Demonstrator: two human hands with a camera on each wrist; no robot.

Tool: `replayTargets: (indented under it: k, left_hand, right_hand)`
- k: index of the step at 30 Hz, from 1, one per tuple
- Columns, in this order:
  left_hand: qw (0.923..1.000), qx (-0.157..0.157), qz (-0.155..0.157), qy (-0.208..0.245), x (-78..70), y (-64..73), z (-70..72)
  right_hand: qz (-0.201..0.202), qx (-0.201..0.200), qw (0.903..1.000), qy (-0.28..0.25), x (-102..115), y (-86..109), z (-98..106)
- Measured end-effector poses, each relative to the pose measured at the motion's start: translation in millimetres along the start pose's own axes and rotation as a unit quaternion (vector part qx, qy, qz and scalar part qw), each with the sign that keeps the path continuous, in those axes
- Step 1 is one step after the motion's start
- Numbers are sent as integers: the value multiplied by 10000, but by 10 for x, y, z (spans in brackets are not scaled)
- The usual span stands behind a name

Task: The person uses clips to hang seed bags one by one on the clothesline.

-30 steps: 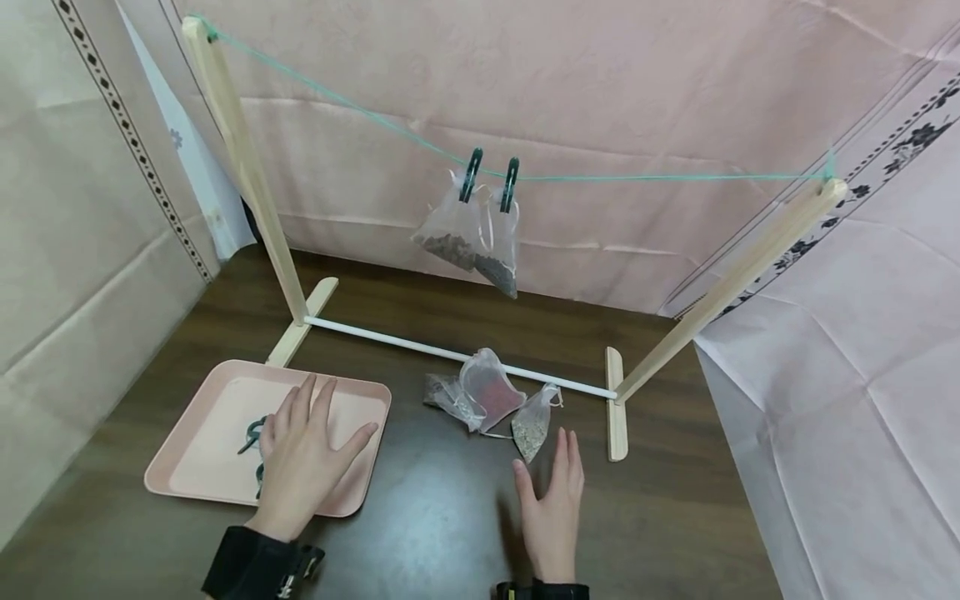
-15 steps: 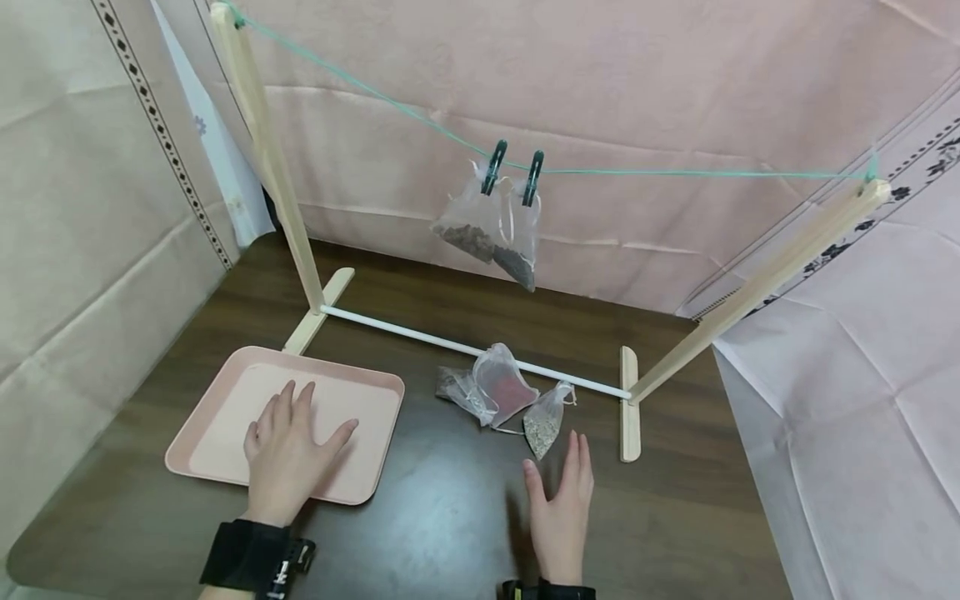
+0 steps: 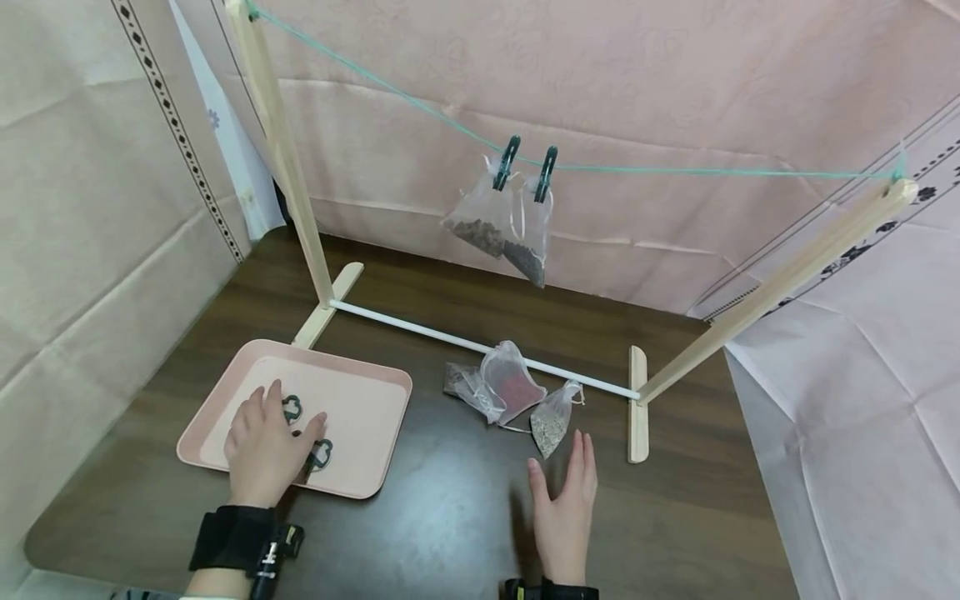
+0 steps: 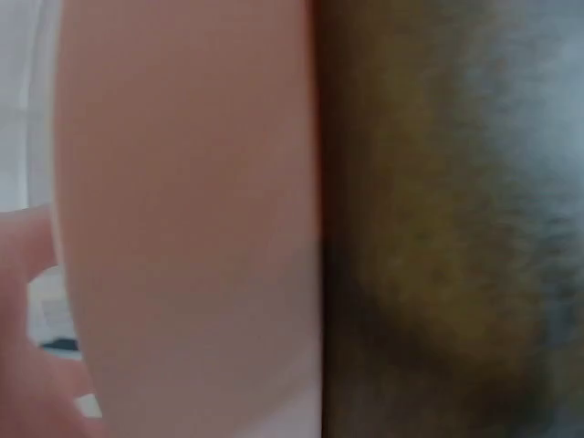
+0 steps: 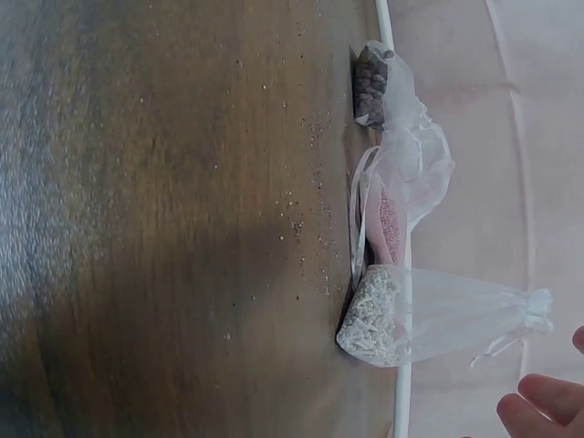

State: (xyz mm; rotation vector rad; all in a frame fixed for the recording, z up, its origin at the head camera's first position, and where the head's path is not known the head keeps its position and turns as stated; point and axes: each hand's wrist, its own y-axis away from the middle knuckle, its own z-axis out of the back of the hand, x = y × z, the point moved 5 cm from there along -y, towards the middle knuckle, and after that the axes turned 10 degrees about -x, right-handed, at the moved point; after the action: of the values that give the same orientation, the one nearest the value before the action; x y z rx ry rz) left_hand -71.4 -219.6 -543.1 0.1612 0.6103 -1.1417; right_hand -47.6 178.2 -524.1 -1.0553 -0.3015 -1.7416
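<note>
Over the pink tray (image 3: pixel 367 417) my left hand (image 3: pixel 258 450) hovers with relaxed fingers and the thumb spread, holding nothing. Beside its fingers lies a dark green clothespin (image 3: pixel 292 407), and another clothespin (image 3: pixel 321 455) rests by the thumb, partly hidden. My right hand (image 3: pixel 564 517) stands with straight fingers near a mesh drawstring bag of pale grains (image 3: pixel 551 421). Next to that bag lie one with pink contents (image 3: pixel 513 387) and one with dark contents (image 5: pixel 371 87). On the green line (image 3: pixel 675 171), two clothespins (image 3: pixel 507 162) hold two filled mesh bags (image 3: pixel 480 225).
Wooden posts (image 3: pixel 288 167) on flat feet (image 3: pixel 638 417) carry the line at both sides of the dark table (image 3: pixel 420 533). A white rod (image 3: pixel 420 329) joins the feet, behind the loose bags. Small crumbs (image 5: pixel 297 219) are scattered on the table. Pale cloth (image 3: pixel 637 83) hangs around.
My left hand has shifted left across the tray, and the clothespins now show on its right side. My right hand stays by the bags. The head view has turned slightly.
</note>
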Motion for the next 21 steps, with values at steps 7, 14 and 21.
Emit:
replayTargets:
  k: [7,14,21]
  left_hand:
    - [9968,590,369,-398,122,-56,-29]
    - [9938,679,581,-666,164,-71,-79]
    - [9931,517,549,-897,153,-85,-119]
  right_hand:
    - [15,-1,10000,17,6,-10,9]
    - [101,2,9999,-52,15,-6,4]
    - [196,44,9998,-20,5,-5,-7]
